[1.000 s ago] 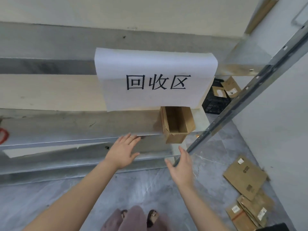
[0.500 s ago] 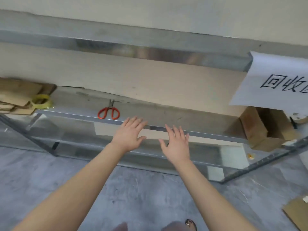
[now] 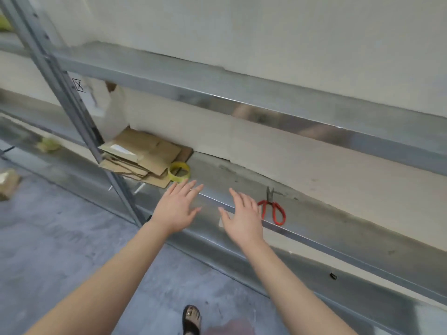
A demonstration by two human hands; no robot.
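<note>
My left hand (image 3: 177,209) and right hand (image 3: 242,217), fingers released and spread, over the metal shelf (image 3: 338,228) edge, between yellow tape roll (image 3: 179,171) and red-handled scissors (image 3: 273,209).

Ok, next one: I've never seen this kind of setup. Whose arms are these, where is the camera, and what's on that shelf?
There is no machine here. A person works with two bare hands, and a wide-angle camera worn on the head looks forward and down, so the arms come in from the bottom edge. The left hand and right hand are both open, fingers spread, and hold nothing. They reach toward the front edge of a metal shelf. On it lie a roll of yellowish tape just past the left fingertips, red-handled scissors beside the right hand, and a stack of flattened cardboard further left. Below is the grey floor, with the person's sandalled foot.
</note>
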